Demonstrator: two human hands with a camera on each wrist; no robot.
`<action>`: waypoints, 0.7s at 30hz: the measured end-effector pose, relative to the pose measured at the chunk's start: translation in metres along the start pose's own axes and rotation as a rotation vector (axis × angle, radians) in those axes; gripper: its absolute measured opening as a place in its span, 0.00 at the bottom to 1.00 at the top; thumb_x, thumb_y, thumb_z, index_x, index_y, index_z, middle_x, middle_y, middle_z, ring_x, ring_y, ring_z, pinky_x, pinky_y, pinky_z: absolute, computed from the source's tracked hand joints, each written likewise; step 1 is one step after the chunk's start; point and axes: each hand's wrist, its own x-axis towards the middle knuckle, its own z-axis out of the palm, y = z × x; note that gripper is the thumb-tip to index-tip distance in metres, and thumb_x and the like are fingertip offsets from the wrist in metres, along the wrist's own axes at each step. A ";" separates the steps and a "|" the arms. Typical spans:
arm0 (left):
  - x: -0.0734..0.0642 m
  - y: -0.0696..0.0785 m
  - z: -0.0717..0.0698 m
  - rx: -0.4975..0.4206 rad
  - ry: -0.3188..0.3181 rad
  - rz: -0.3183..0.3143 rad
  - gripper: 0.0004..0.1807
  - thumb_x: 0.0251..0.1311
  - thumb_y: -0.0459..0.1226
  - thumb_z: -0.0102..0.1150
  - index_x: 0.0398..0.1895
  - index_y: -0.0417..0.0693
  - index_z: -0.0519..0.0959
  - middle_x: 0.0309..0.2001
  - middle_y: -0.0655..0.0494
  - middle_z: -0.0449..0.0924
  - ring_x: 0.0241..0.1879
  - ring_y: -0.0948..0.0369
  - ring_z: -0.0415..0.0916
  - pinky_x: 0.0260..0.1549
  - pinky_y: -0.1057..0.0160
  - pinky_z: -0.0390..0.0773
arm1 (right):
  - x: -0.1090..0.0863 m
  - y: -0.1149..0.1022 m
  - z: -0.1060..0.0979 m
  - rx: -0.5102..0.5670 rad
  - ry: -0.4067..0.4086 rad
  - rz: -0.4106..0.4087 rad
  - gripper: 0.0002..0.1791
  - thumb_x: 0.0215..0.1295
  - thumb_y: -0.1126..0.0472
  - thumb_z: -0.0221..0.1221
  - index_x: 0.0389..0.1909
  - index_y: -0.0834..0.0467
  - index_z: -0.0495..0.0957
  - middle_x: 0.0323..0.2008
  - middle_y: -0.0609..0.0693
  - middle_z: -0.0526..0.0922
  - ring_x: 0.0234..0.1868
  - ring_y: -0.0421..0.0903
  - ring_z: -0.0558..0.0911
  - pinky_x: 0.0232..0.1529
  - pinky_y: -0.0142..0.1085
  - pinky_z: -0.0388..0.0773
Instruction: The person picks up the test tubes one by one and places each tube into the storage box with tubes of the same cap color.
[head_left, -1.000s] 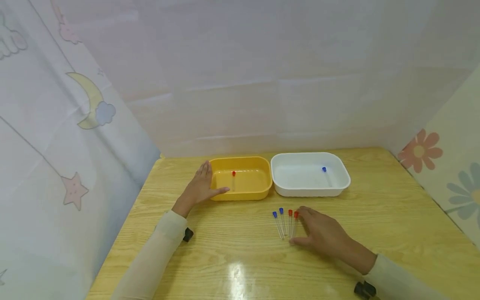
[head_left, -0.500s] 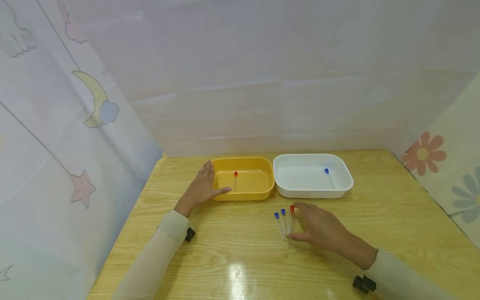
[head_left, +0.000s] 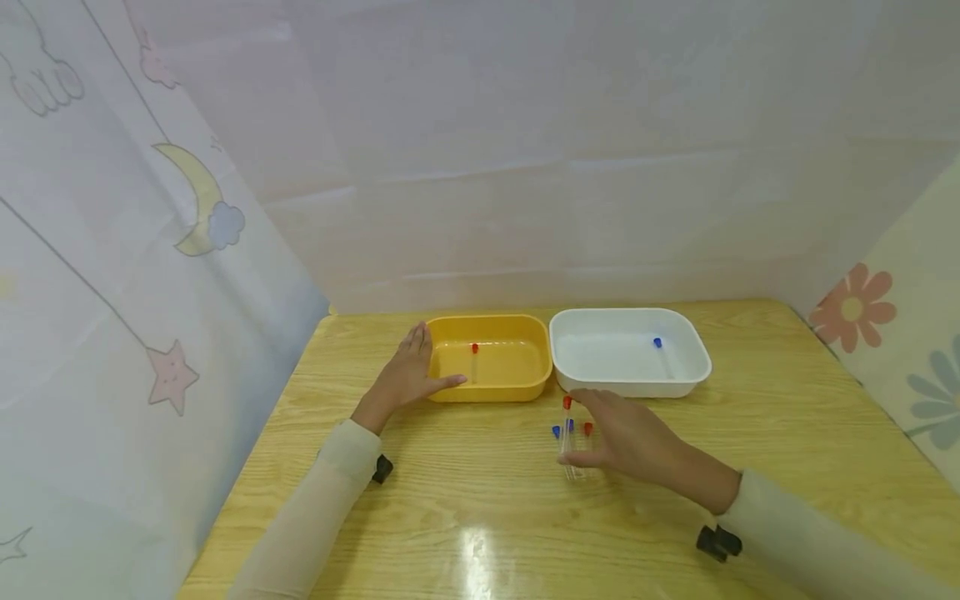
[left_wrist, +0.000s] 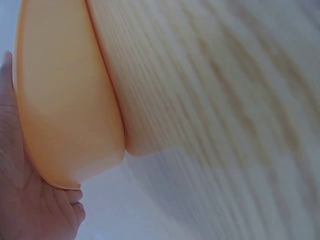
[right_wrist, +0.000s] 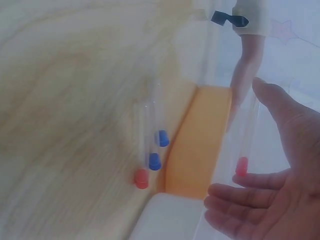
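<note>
My right hand (head_left: 637,437) pinches a clear test tube with a red cap (right_wrist: 242,166) lengthwise, thumb at the plain end and index fingertip at the cap. In the head view it is held over the other tubes. Below it lie two blue-capped test tubes (right_wrist: 154,161) and one red-capped test tube (right_wrist: 141,179) on the table. My left hand (head_left: 405,375) rests against the left end of a yellow tray (head_left: 495,393), fingers straight along its side and thumb at the front rim. Inside that tray lies a red-capped tube (head_left: 475,350).
A white tray (head_left: 630,388) stands right beside the yellow one and holds a blue-capped tube (head_left: 657,343). Both stand towards the back of the wooden table (head_left: 420,517). Printed cloth hangs behind and at both sides.
My right hand has taken up one red-capped tube from the row and lifted it, moving left over the others. My left hand stays at the yellow tray.
</note>
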 end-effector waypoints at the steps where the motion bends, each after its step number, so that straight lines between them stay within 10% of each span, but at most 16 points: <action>1: 0.000 0.000 0.001 0.003 0.002 0.001 0.70 0.57 0.79 0.43 0.80 0.32 0.36 0.81 0.39 0.27 0.80 0.46 0.30 0.77 0.47 0.40 | 0.002 -0.001 0.000 0.009 0.005 -0.005 0.54 0.52 0.26 0.67 0.68 0.63 0.70 0.60 0.59 0.79 0.58 0.58 0.80 0.54 0.54 0.80; 21: 0.002 -0.002 0.002 0.017 -0.021 -0.025 0.69 0.57 0.80 0.39 0.80 0.37 0.31 0.81 0.44 0.22 0.80 0.50 0.25 0.77 0.50 0.35 | 0.036 -0.007 -0.004 0.070 0.014 -0.052 0.52 0.52 0.32 0.71 0.67 0.65 0.71 0.58 0.60 0.81 0.57 0.59 0.81 0.54 0.53 0.80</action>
